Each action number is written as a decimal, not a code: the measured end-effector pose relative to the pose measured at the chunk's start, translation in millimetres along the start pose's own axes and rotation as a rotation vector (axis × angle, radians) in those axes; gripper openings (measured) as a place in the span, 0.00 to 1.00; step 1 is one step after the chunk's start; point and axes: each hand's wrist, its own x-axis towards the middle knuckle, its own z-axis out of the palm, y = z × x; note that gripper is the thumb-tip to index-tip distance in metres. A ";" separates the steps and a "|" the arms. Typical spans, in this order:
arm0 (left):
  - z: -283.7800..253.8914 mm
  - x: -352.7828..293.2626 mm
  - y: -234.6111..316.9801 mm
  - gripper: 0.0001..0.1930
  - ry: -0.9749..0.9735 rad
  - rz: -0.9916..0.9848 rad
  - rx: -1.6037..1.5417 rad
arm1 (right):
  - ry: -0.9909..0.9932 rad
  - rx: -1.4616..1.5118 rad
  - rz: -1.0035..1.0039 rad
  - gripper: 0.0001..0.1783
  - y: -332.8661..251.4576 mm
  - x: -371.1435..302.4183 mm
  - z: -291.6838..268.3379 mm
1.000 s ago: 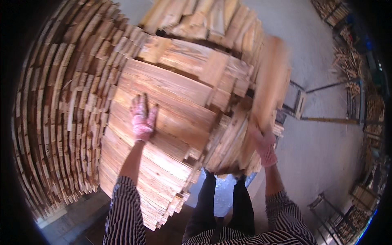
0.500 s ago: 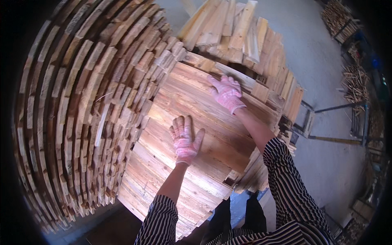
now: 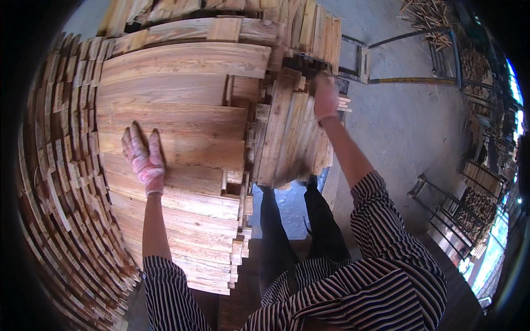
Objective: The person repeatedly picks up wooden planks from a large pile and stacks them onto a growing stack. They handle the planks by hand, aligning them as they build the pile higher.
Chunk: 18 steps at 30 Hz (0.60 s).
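My left hand [image 3: 144, 160], in a pink-and-white knit glove, rests flat with fingers apart on a layer of wooden boards [image 3: 182, 117] laid side by side. No board is gripped in it. At the right my right hand [image 3: 327, 99], gloved too, hangs over the far end of a smaller pile of wooden slats [image 3: 287, 129]. Motion smears its fingers, so whether they hold anything is hidden. The right ends of the flat boards are uneven, with small gaps between some of them.
Tall rows of stacked slats [image 3: 61, 165] line the left side. More boards [image 3: 320, 33] lie beyond the layer at the top. A metal frame [image 3: 411, 81] stands on the grey floor [image 3: 395, 127] to the right, with a dark rack [image 3: 452, 215] of wood pieces farther off.
The view has swung to the right. My right hand has left the far part of the flat boards and moved right to the smaller pile. My left hand still lies on the boards.
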 end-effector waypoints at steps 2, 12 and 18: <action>10.4 14.6 14.0 0.37 -0.011 0.001 -0.059 | -0.374 -0.697 -0.023 0.18 109.0 -50.7 71.5; 6.9 -3.8 -4.6 0.30 -0.017 -0.019 -0.180 | -0.192 -0.489 0.512 0.21 53.3 -145.2 243.2; 18.8 7.8 17.0 0.30 0.007 0.013 -0.164 | -0.129 -0.068 0.354 0.21 160.5 -160.9 212.9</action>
